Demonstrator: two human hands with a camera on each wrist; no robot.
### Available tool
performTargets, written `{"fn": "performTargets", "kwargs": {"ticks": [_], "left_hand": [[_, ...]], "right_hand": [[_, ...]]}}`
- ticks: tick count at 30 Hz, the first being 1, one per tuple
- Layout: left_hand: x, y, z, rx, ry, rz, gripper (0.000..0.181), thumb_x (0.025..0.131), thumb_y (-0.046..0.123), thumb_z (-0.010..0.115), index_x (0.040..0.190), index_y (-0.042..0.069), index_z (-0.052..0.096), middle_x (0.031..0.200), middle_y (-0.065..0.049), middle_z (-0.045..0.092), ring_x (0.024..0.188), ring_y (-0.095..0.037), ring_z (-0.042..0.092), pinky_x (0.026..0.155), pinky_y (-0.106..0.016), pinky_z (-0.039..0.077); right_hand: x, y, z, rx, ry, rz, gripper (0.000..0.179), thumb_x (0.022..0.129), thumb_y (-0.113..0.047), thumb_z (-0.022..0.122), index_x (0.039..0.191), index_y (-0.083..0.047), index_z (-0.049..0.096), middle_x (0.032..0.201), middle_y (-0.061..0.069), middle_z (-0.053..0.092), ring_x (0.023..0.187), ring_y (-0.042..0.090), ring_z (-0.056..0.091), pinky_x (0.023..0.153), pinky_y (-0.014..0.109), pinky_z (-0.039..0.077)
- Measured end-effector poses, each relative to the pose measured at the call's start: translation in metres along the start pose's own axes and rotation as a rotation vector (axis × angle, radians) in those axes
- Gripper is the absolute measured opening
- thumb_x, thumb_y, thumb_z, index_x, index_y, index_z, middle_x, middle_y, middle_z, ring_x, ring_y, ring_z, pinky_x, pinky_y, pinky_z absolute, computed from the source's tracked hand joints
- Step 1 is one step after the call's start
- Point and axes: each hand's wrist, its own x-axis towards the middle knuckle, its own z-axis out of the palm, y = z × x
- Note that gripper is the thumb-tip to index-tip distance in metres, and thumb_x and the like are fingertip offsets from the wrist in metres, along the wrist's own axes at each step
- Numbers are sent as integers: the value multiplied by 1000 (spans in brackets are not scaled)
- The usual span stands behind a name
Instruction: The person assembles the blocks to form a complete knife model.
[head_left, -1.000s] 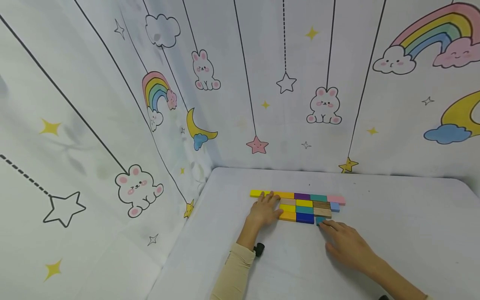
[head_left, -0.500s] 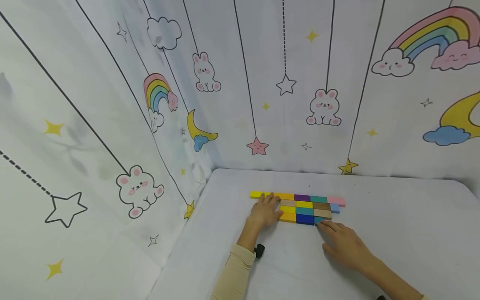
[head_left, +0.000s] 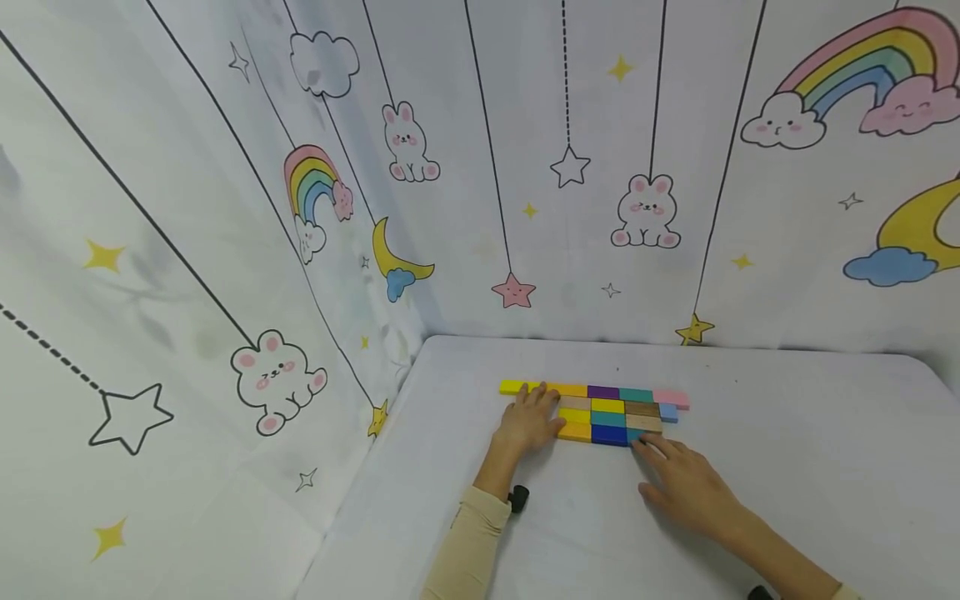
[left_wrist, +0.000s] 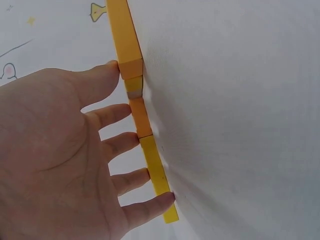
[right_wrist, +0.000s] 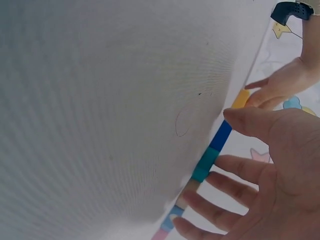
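Note:
Flat coloured blocks lie in rows on the white table. At the left end of the rows, my left hand (head_left: pixel 528 421) rests its straight, spread fingers along the blocks' edges. In the left wrist view its fingertips touch an orange block (left_wrist: pixel 141 117) and a yellow block (left_wrist: pixel 159 170). My right hand (head_left: pixel 693 487) has extended fingertips at a teal block (head_left: pixel 634 436) in the front row. That teal block sits against the dark blue block (head_left: pixel 609 435). From the right wrist view, the right fingers reach along the teal block (right_wrist: pixel 206 165) and its neighbours.
The back row includes a purple block (head_left: pixel 603 392) and a pink block (head_left: pixel 671 400), which juts out at the right. A light blue block (head_left: pixel 668 413) lies just in front of the pink one. White printed fabric (head_left: pixel 450 208) hangs behind and left of the table (head_left: pixel 810 450).
The teal block has slid left with my right hand, closing its gap to the dark blue block and the row behind. My left hand has stayed in place.

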Motion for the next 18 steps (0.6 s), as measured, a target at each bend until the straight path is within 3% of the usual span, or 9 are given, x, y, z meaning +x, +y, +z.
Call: {"fn": "performTargets", "kwargs": {"ticks": [8,18], "left_hand": [[-3,1,-3,-16,4,14,58,107,52,52,158,27,42,171,-3,29,158,-35,23,122,-58,33],[-2,-1,-6,-58,-10,14,57,107,55,49,155,24,48,170,-4,31,157,-34,24,125,-57,27]], "right_hand": [[0,1,1,29,-6,18,68,85,-32,87,143,-5,62,149,20,55,125,46,60,97,68,52],[1,-1,-2,125,-23,119,83,88,-33,84,154,0,46,160,29,35,133,52,51,100,70,49]]}}
